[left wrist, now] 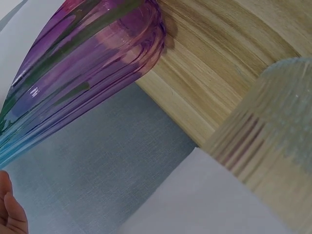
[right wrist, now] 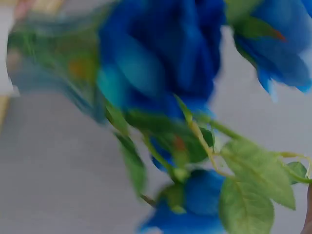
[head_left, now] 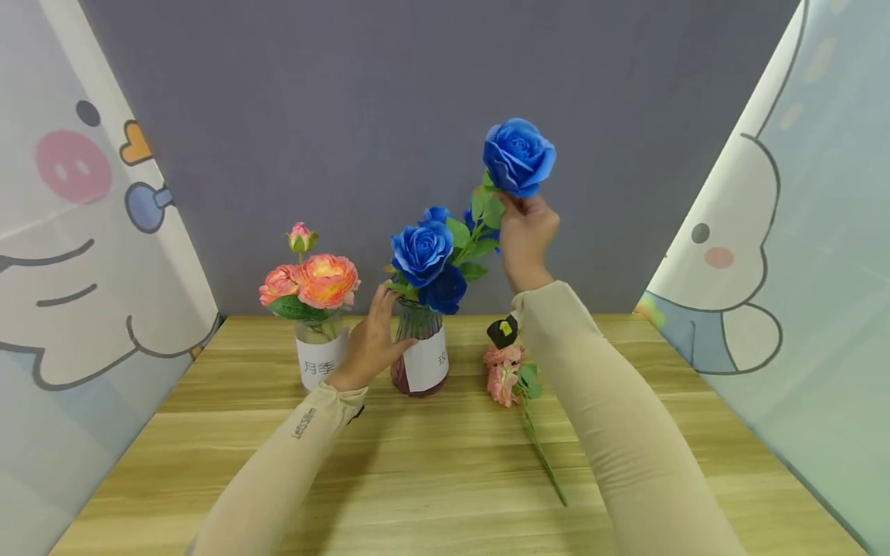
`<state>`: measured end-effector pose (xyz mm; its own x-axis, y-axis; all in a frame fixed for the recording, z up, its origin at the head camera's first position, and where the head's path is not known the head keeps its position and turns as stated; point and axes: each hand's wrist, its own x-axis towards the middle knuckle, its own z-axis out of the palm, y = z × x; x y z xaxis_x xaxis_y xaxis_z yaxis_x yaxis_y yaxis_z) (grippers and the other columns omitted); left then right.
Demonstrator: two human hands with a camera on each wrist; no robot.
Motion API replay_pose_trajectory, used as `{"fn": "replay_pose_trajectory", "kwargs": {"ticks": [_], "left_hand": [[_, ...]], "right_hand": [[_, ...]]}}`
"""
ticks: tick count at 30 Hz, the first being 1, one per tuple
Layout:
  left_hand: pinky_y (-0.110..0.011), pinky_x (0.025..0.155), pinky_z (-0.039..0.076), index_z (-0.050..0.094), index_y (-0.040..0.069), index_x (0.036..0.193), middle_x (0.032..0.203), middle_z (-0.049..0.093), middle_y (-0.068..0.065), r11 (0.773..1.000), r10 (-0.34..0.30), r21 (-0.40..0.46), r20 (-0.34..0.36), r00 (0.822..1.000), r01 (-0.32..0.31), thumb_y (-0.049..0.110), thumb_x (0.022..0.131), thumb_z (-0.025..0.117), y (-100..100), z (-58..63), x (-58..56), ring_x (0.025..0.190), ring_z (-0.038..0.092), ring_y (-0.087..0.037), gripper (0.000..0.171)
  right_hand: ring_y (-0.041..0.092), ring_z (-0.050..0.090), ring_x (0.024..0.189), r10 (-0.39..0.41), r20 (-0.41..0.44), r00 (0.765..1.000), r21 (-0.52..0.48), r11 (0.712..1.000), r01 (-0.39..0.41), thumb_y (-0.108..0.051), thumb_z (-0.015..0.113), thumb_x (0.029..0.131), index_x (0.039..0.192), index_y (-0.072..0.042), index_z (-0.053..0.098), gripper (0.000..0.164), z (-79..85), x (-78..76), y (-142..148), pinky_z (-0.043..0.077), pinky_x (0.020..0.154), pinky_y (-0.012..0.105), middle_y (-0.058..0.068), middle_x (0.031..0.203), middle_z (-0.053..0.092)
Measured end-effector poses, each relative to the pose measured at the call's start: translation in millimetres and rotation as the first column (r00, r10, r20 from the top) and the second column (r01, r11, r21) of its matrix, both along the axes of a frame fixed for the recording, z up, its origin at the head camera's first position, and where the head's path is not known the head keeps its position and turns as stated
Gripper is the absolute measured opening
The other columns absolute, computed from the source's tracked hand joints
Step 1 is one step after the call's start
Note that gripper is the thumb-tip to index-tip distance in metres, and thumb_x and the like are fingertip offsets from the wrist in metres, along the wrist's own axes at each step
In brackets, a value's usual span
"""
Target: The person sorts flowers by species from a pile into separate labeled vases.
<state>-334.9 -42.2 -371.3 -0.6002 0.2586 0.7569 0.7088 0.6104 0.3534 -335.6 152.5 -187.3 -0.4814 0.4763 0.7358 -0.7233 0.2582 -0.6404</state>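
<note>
My right hand [head_left: 528,235] pinches the stem of a large blue rose [head_left: 518,158] just under its bloom, up and to the right of a ribbed glass vase [head_left: 399,378]. Leaves [right wrist: 258,170] on a stem show near that hand in the right wrist view. The vase, purple-tinted [left wrist: 92,63] in the left wrist view, stands on the table with several blue roses [head_left: 422,253] in it. My left hand [head_left: 371,344] holds the vase from its left side, thumb across the front and fingers up by the neck. The held rose's lower stem is hidden behind leaves and other blooms.
Left of the vase stands a labelled glass jar [head_left: 320,332] with orange-pink flowers [head_left: 327,279]. A pink flower [head_left: 504,382] with a long green stem lies on the wooden table [head_left: 431,479] at the right. A black piece with a yellow mark [head_left: 502,332] shows beside the right sleeve.
</note>
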Motion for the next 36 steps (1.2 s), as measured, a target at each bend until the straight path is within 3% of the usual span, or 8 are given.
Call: {"fn": "replay_pose_trajectory", "kwargs": {"ticks": [5,9,13,19,22,26,34,36], "left_hand": [[-0.039,0.047,0.046,0.038,-0.008,0.134,0.146,0.029,-0.031,1.0,0.008,-0.001,-0.023,1.0,-0.008,0.01,0.07,0.086,2,-1.8,-2.8,0.053,0.049,-0.024,0.083],[-0.041,0.048,0.047,0.037,-0.008,0.136,0.146,0.028,-0.031,1.0,0.003,0.003,-0.018,1.0,-0.003,0.011,0.07,0.086,3,-1.3,-3.2,0.055,0.052,-0.026,0.084],[-0.041,0.049,0.048,0.037,-0.008,0.135,0.146,0.027,-0.031,1.0,-0.002,0.0,-0.026,1.0,0.002,0.01,0.07,0.086,3,-2.0,-3.6,0.056,0.053,-0.027,0.084],[-0.039,0.046,0.046,0.036,-0.007,0.137,0.147,0.026,-0.029,1.0,-0.001,0.004,-0.031,1.0,0.001,0.009,0.069,0.086,2,-1.8,-4.2,0.054,0.051,-0.025,0.086],[-0.038,0.045,0.045,0.034,-0.006,0.138,0.148,0.025,-0.028,1.0,-0.006,0.006,-0.018,1.0,0.006,0.009,0.069,0.086,2,-1.6,-3.8,0.053,0.049,-0.023,0.088],[-0.037,0.045,0.045,0.034,-0.006,0.139,0.148,0.025,-0.028,1.0,-0.001,0.005,-0.02,1.0,0.001,0.009,0.069,0.087,2,-1.4,-3.4,0.052,0.048,-0.022,0.09],[-0.036,0.045,0.045,0.034,-0.005,0.139,0.148,0.025,-0.029,1.0,-0.018,0.011,-0.015,1.0,0.018,0.007,0.069,0.086,2,-0.2,-3.2,0.051,0.049,-0.023,0.089],[-0.036,0.045,0.045,0.034,-0.005,0.139,0.148,0.024,-0.029,1.0,-0.021,0.011,-0.015,1.0,0.021,0.007,0.069,0.086,2,-0.3,-3.0,0.052,0.049,-0.023,0.088]], "right_hand": [[0.006,0.065,0.072,0.023,0.022,1.0,0.134,0.991,-0.026,0.008,0.068,0.083,0.089,0.014,0.07,0.009,7.9,1.9,5,0.05,0.07,0.019,0.025,0.087,0.069],[0.024,0.068,0.084,0.056,0.152,0.987,0.139,0.987,-0.077,0.007,0.066,0.085,0.093,0.015,0.068,0.011,-7.7,-3.6,0,0.052,0.076,0.024,0.026,0.091,0.069],[0.029,0.068,0.086,0.092,0.221,0.971,0.091,0.989,-0.114,0.005,0.066,0.086,0.092,0.016,0.068,0.012,-29.5,-9.4,-6,0.052,0.076,0.026,0.027,0.091,0.069],[0.01,0.062,0.069,0.179,0.248,0.952,-0.034,0.984,-0.176,0.005,0.068,0.085,0.085,0.017,0.068,0.012,-60.7,-16.2,-15,0.046,0.064,0.016,0.023,0.082,0.07],[0.002,0.055,0.06,0.217,0.244,0.945,-0.053,0.976,-0.211,0.007,0.067,0.084,0.082,0.016,0.067,0.009,-74.5,-18.7,-17,0.041,0.056,0.015,0.016,0.075,0.069],[0.001,0.057,0.062,0.247,0.247,0.937,-0.035,0.969,-0.246,0.007,0.067,0.084,0.081,0.015,0.067,0.009,-88.1,-20.7,-19,0.045,0.06,0.016,0.017,0.075,0.069],[0.004,0.041,0.043,0.173,0.251,0.952,0.069,0.978,-0.196,0.01,0.062,0.085,0.075,0.017,0.066,0.013,-110.4,-20.3,-19,0.033,0.046,0.018,0.005,0.055,0.056],[0.01,0.046,0.043,0.146,0.237,0.961,0.093,0.981,-0.172,0.011,0.062,0.084,0.073,0.017,0.066,0.013,-113.2,-19.1,-19,0.036,0.047,0.019,0.009,0.053,0.057]]}}
